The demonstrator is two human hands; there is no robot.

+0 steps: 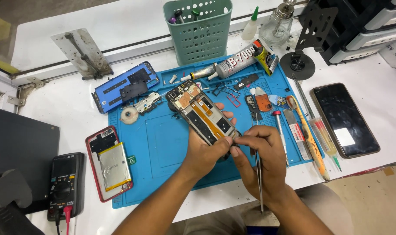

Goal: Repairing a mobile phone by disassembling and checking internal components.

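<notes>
- Left hand [205, 153] is wrapped round the lower end of an opened-up black smartphone with its back off, orange flex cable and boards showing [201, 114]. Fingers curled under it, thumb on top, so it's a firm grip, phone tilted up off the mat w/ its top end pointing away from the person.
- Right hand [263, 157] has thumb + forefinger pinched together right at the phone's bottom edge, touching the left thumb. Also holding thin metal tweezers [259, 180], shaft running back along the palm toward the wrist. Can't tell if there's a tiny part between the fingertips, too small.
- Phone sits over the middle of a blue silicone repair mat [163, 148], on a white worktable [67, 104].
- Left of the mat's centre: a red-framed phone shell with a silver battery [109, 163], face up, and a blue phone back panel [125, 86] further up.
- Black multimeter w/ red lead [66, 182] at the table's near left edge.
- Right of the hands: a red-tipped screwdriver [280, 130], an orange toothbrush [306, 135], and a dark glossy phone, screen up [344, 119], well apart from the mat.
- Back of the mat: a grey glue tube [237, 63] lying down, just in front of a green perforated plastic tool basket [199, 30].
</notes>
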